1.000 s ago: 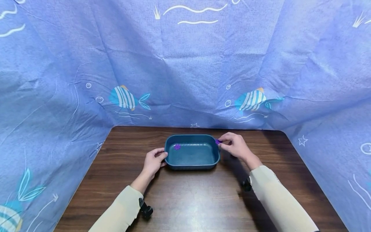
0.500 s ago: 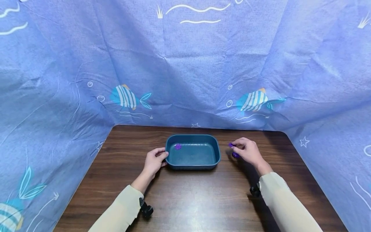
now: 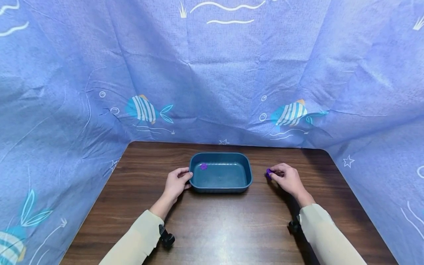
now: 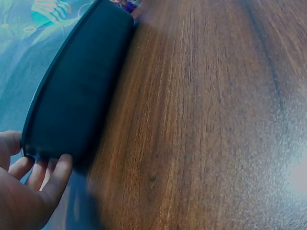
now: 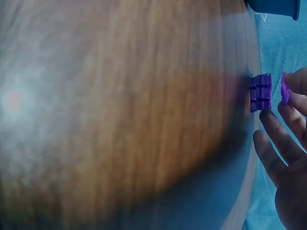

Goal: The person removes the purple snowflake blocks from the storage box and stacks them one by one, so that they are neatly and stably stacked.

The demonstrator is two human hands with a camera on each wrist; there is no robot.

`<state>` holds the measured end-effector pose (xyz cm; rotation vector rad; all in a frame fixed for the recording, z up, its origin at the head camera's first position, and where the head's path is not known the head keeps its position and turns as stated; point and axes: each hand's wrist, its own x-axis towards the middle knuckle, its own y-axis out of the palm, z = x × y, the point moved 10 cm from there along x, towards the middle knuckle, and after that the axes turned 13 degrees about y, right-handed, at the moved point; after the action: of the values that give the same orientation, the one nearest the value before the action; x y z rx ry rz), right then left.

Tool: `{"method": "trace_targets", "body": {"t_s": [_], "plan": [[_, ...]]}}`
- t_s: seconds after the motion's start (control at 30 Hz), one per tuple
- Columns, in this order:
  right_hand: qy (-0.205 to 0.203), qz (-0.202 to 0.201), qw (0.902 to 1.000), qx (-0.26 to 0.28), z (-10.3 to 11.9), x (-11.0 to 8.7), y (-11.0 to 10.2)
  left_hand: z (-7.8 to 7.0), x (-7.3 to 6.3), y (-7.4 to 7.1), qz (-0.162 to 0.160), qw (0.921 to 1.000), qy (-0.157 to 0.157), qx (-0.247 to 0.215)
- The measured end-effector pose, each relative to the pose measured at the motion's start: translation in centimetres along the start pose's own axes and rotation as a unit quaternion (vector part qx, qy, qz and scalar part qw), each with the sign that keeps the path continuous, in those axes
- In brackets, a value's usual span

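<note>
My left hand [image 3: 176, 183] grips the left end of a dark teal rectangular tub [image 3: 220, 190], thumb at the rim and fingers against the outer wall, also seen in the left wrist view. Inside the tub, toward its back left, lies a small purple flower-shaped piece [image 3: 203, 166]. To the right of the tub, my right hand [image 3: 289, 179] pinches another thin purple flower-shaped piece [image 5: 285, 88] between thumb and fingers. Just beneath that piece, a short purple stack [image 5: 261, 93] of such pieces stands on the table; in the head view the fingers partly hide it.
The dark wood-grain table [image 3: 212, 224] extends in front of the tub and to both sides. A blue curtain [image 3: 215, 92] printed with fish hangs behind the back edge and along both sides. Each wrist carries a black camera.
My right hand has moved right and toward me, from the tub's right rim to over the purple stack, still pinching the purple piece. My left hand keeps its grip on the tub.
</note>
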<state>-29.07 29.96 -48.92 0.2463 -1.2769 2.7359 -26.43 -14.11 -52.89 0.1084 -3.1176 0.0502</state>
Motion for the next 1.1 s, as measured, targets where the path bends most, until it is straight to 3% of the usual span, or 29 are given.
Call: {"method": "trace_targets", "body": {"t_s": [0.6,1.1], "plan": [[-0.018,-0.018,0.9995,-0.017,-0.15,-0.94,-0.10,-0.14,-0.22,-0.04,-0.004,1.0000,0.001,-0.002],[-0.022,-0.004,0.9993,-0.031,0.03,-1.02,0.16,0.10,-0.04,0.07,0.003,0.9999,-0.011,-0.010]]}}
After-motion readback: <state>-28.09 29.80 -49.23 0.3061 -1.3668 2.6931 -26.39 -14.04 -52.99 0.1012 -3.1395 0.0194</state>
